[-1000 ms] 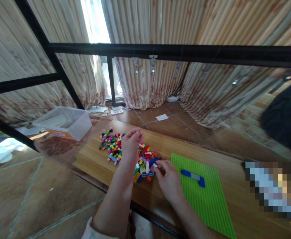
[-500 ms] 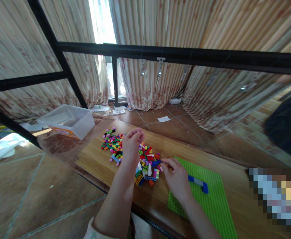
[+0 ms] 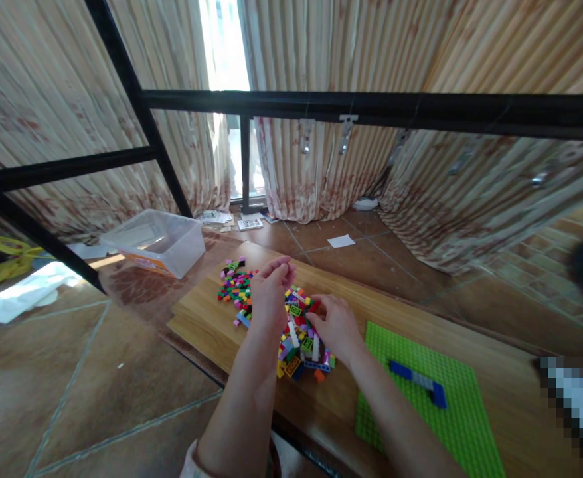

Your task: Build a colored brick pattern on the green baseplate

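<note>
The pile of bricks [image 3: 299, 338] lies in the middle of the wooden bench [image 3: 206, 322]. It is a loose heap of small studded pieces in red, yellow, green, blue, pink and white. A flatter scatter of tinier bricks [image 3: 236, 290] is at its ten o'clock.

The left hand [image 3: 270, 295] is lifted above the gap between the two heaps with its fingertips pinched together. If a piece sits between them, I cannot tell. The right hand [image 3: 336, 325] lies on the pile at its three o'clock side with the fingers bent down into the bricks. Its grip is hidden.

Half a second ago the right hand was at the near edge of the green baseplate [image 3: 451, 425], and now it has come over to the pile. The left hand keeps the same pinch.

The bench has a pale wood grain. The clear plastic box [image 3: 159, 240] at ten o'clock is smooth and rectangular. The baseplate at four o'clock is flat, covered with fine studs, and carries a blue strip of bricks [image 3: 418, 383].
</note>
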Available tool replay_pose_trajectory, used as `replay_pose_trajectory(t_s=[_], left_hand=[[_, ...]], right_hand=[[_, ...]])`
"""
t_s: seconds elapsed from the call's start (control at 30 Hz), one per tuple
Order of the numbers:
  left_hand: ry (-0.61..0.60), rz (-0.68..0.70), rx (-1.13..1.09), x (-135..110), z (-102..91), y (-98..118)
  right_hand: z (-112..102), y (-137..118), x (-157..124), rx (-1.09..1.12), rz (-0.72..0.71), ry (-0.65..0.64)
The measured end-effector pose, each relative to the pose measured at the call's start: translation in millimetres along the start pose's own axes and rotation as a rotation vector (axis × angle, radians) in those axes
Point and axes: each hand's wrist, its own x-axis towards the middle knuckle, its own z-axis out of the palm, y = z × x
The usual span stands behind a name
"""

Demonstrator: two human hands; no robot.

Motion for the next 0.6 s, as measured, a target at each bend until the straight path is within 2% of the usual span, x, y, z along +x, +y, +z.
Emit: replay_pose_trajectory(t_s=[0.13,0.37,0.5,0.6], left_hand=[[-0.002,0.000,-0.001,-2,-0.2,2],[0.059,0.012,-0.042,1,-3.9,11],[0.059,0.038,-0.045,3,-6.6,13],[0.047,0.040,-0.040,3,-7.6,12]], right_hand=[[-6,2,-15,0.006,-0.040,0.011],[-23,13,-44,0.009,-0.071,-0.061],[-24,3,-37,0.008,-0.059,-0.036],[-16,-12,-25,0.011,-0.084,-0.069]])
